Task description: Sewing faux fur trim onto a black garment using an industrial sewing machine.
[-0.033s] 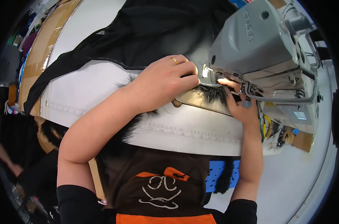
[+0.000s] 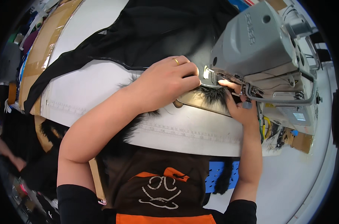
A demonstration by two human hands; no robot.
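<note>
White tabletop (image 2: 192,127) takes up the middle of the view, with a printed ruler scale running along its near edge. Black fabric (image 2: 151,41) covers the far edge and trails to the left end, its border reaching the machine's needle area. Grey sewing machine (image 2: 257,48) stands at the right edge, its lamp lit. Brown cardboard (image 2: 39,56) with clear tape lies along the left edge. Below the near edge, a brown apron (image 2: 154,175) with orange trim is worn by the operator; a blue perforated panel (image 2: 212,175) is beside it. Left hand (image 2: 173,82) has its fingers bent and fingertips down on the fabric's near border; whether they grip cannot be told. Right hand (image 2: 239,106) is partly hidden behind machine parts, forefinger extended under the machine head, thumb lower beside the fur; its grip likewise cannot be told. Black fur trim (image 2: 213,95) lies between the hands, along the fabric border and over a shiny plate (image 2: 193,101). Left hand bears a gold-coloured ring (image 2: 175,61).
</note>
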